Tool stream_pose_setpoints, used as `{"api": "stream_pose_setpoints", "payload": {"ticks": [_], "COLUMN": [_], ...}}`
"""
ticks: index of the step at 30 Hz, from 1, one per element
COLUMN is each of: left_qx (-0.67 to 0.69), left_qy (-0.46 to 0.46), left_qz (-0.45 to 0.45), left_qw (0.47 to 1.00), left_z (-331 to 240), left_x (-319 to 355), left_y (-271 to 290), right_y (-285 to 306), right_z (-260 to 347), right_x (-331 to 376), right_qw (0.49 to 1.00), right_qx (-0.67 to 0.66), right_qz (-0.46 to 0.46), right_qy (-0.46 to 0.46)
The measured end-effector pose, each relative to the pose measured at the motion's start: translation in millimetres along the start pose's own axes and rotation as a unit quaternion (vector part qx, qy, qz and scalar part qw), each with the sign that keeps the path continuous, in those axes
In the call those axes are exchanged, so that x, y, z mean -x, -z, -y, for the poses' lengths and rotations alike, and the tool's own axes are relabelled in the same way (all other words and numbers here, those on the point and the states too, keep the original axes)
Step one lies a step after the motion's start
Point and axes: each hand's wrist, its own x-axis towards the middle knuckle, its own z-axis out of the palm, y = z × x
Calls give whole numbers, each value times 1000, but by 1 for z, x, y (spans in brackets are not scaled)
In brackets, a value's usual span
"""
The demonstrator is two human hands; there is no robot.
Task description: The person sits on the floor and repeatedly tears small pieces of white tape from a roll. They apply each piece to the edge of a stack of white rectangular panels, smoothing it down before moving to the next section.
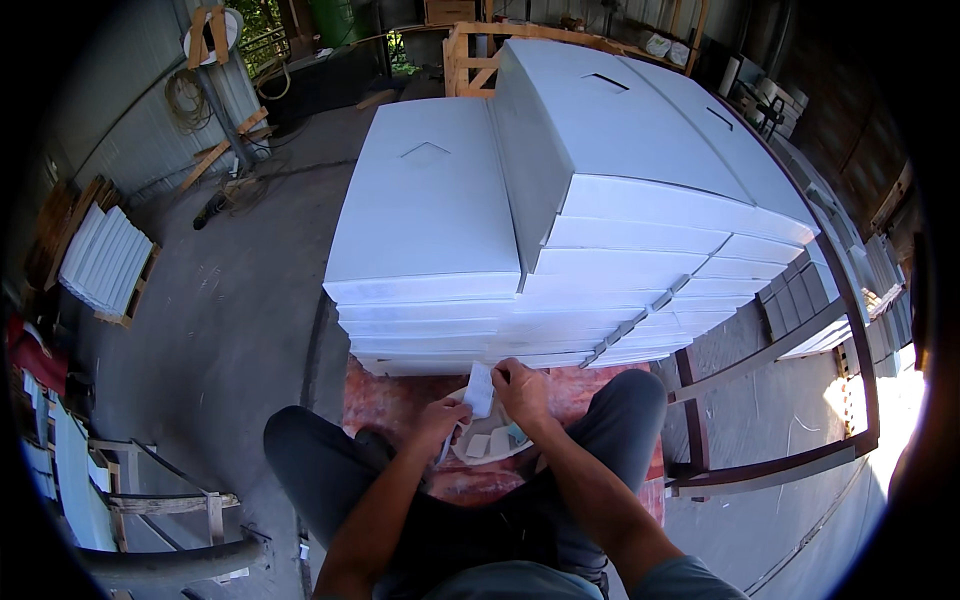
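My left hand point(443, 418) is closed, with a small white paper slip point(480, 392) standing up at its fingertips. A thin pale strip hangs down beside that palm, too small to make out. My right hand point(522, 392) has its fingers bent together at the slip's upper right edge; whether they grip it is hard to see. Between my legs, just under both hands, lies a whitish shallow bag or tray point(515, 450) with several small white pieces in it. It rests on a reddish, worn board point(590, 384). Right in front rises a stack of large flat white boxes point(430, 220).
The taller box stack point(650, 130) stands at the right. A dark metal frame point(868, 390) borders my right side. White panels on a pallet point(105, 260) stand far left, with a metal rack point(170, 500) at lower left. Behind the boxes is a wooden crate point(470, 60).
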Motion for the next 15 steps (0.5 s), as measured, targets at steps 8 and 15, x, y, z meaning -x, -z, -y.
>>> {"api": "stream_pose_setpoints", "payload": {"ticks": [8, 15], "left_qx": [57, 119], "left_qy": [-30, -48], "left_qz": [-15, -63], "left_qw": [998, 990], "left_z": [2, 0], "left_x": [9, 13], "left_y": [13, 22], "right_y": [-13, -19], "right_z": [-5, 12], "right_x": [-2, 2], "right_qw": [979, 996], "right_qx": [-142, -56], "right_qz": [36, 25], "right_qy": [-143, -68]}}
